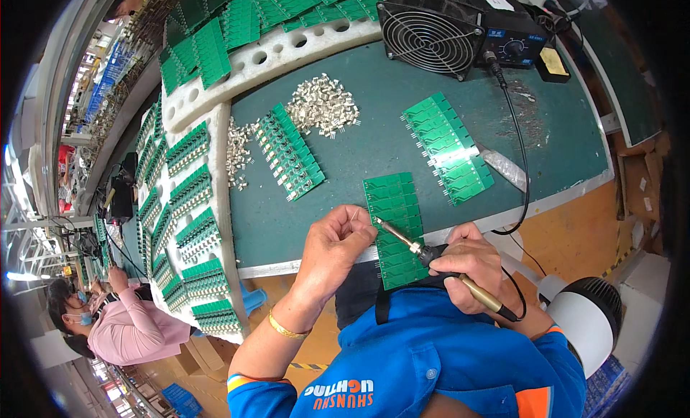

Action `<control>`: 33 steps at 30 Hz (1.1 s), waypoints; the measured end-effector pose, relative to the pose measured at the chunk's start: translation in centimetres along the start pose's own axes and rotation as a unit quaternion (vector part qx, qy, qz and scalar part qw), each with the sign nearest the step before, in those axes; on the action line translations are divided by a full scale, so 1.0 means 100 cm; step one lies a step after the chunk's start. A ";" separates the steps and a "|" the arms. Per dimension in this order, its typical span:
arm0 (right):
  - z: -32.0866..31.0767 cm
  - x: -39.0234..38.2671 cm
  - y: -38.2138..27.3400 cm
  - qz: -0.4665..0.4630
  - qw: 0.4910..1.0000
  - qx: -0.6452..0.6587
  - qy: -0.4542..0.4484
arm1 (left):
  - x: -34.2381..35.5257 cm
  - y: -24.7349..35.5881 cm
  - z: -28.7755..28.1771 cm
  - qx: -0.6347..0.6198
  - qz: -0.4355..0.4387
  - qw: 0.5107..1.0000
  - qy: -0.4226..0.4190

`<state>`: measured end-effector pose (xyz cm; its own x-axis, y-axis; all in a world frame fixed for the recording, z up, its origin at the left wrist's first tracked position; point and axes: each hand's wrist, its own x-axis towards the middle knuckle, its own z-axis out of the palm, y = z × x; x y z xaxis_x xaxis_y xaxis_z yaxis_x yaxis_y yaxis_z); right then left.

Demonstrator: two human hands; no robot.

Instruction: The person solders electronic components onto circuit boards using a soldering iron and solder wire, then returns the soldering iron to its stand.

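- Green-topped bench point(359, 159) – takes up most of the view; judged by what lies on it, this is mid-batch.
- Left foam slab point(225, 224): rows of populated boards point(190, 184), white parts along them. Looks like the most finished-looking group, though joints are too small to check.
- Far foam slab point(237, 76): big overlapping spread of green boards point(273, 15), plain-faced from here. How many are done, can't tell.
- Work board point(394, 254): green, upper end over the bench, lower end past its edge, near the person's front. Looks part-way – progress per joint not readable.
- Right-hand board point(445, 148): flat on the bench, pins along its left edge; status unclear.
- Board with white connectors point(291, 152): parts fitted in a row, apart from the hands; joints not visible.
- Connector heap point(322, 105): plenty of loose parts left (smaller scatter just left of that board too).
- Right hand point(471, 267): closed round the soldering iron point(429, 257), tip at the work board's left edge.
- Left hand point(338, 238): thumb and forefinger pinched on a thin wire point(353, 214), probably solder, just beside the tip.
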<state>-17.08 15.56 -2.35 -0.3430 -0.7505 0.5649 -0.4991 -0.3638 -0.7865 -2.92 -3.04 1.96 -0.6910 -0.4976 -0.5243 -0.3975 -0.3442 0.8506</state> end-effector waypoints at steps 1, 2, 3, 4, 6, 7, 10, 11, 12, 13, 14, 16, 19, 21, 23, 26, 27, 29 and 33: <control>0.000 0.001 0.000 0.000 1.000 0.000 0.000 | 0.000 0.000 0.000 -0.004 -0.001 1.000 -0.002; -0.001 0.001 0.000 -0.002 1.000 -0.004 -0.004 | 0.000 0.000 0.000 -0.004 -0.001 1.000 -0.002; -0.001 0.002 0.000 -0.004 1.000 -0.007 -0.009 | 0.000 0.000 0.000 -0.003 -0.001 1.000 -0.002; -0.001 0.002 0.000 -0.005 1.000 -0.007 -0.008 | 0.000 0.000 0.000 -0.003 -0.001 1.000 -0.002; -0.001 0.002 -0.001 -0.001 1.000 -0.006 -0.011 | 0.000 0.000 -0.001 -0.004 0.000 1.000 -0.003; -0.001 0.001 -0.001 -0.001 1.000 -0.007 -0.011 | 0.000 -0.001 -0.001 -0.005 -0.001 1.000 -0.004; 0.000 0.001 -0.001 -0.003 1.000 -0.011 -0.012 | 0.001 -0.001 -0.001 -0.004 -0.001 1.000 -0.005; 0.000 0.001 0.000 -0.007 1.000 -0.007 -0.006 | 0.001 0.000 -0.001 -0.003 -0.001 1.000 -0.005; 0.000 0.001 0.001 -0.010 1.000 -0.003 0.001 | 0.000 0.002 -0.001 -0.004 -0.007 1.000 -0.002; -0.002 0.000 0.001 -0.010 1.000 -0.004 0.003 | 0.001 0.003 0.000 -0.005 -0.014 1.000 0.001; -0.004 -0.002 0.002 -0.008 1.000 -0.001 0.010 | 0.000 0.002 -0.001 -0.003 -0.014 1.000 0.001; -0.011 -0.006 0.002 -0.002 1.000 0.018 0.010 | 0.001 -0.001 -0.003 -0.009 -0.002 1.000 -0.002; -0.015 -0.010 0.001 -0.007 0.999 0.027 0.025 | 0.002 -0.002 -0.005 -0.016 -0.004 1.000 -0.011; -0.016 -0.010 0.001 -0.006 0.999 0.026 0.024 | 0.001 0.003 -0.002 -0.013 -0.011 1.000 -0.007; -0.013 -0.010 0.003 -0.011 0.999 0.030 0.036 | 0.000 0.005 0.000 -0.009 -0.018 1.000 -0.001; -0.011 -0.011 0.005 -0.027 0.999 0.024 0.037 | -0.002 0.005 0.001 -0.006 -0.017 1.000 0.012; -0.010 -0.011 0.006 -0.026 0.998 0.026 0.041 | -0.002 0.005 0.001 -0.011 -0.018 1.000 0.012; -0.008 -0.011 0.008 -0.040 0.998 0.011 0.044 | -0.003 0.005 0.002 -0.013 -0.021 1.000 0.013; -0.005 -0.011 0.010 -0.045 0.998 -0.004 0.041 | -0.005 0.005 0.001 -0.017 -0.009 1.000 0.018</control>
<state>-17.58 16.33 -3.64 -0.3610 -0.6667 0.6520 -0.5373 -0.4228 -0.7298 -2.84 -2.83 2.61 -0.6608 -0.5196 -0.5416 -0.3882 -0.3809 0.8392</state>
